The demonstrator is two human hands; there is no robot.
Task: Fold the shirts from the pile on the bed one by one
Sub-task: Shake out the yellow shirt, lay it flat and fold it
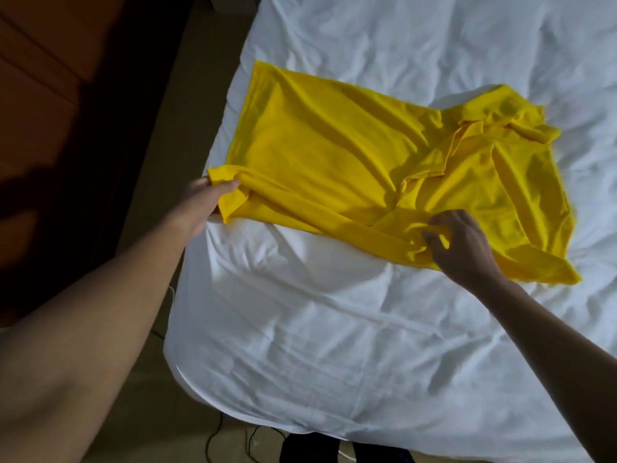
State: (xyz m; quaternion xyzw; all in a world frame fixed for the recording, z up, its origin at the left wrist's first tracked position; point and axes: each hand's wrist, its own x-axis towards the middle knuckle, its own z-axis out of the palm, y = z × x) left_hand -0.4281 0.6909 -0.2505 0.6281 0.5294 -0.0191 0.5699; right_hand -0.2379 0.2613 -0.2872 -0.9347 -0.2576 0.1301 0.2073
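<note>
Starting off the left side of the bed (334,345), some dark wooden furniture (50,78) stands in shadow, and a strip of dull floor (157,135) runs between it and the bed's left edge. Thin cables (213,436) lie on that floor by the bed's near corner.

My left hand (200,205) reaches over the bed's left edge and pinches a hem corner of the yellow shirt (327,145), thumb on top. The cloth there is bunched and lifted a little off the sheet. The shirt lies on the bed close to its left edge, with the hem toward that edge and the collar (467,135) pointing in toward the bed's middle. It is wrinkled, and white sheet shows all around it. The shirt's long side nearest me is turned inward into a loose band that runs from one hand to the other.

My right hand (464,242) sits further in from the bed's left edge, on that same near side of the shirt. Its fingers are curled, and thumb and forefinger nip a fold of cloth. Both hands are therefore clamped on the shirt, well apart, one at each end of its near side.

Past my right hand, one short sleeve (547,265) lies flat on the bed, pointing toward the bed's near edge. The other sleeve (534,132) is crumpled on the far side of the collar.
</note>
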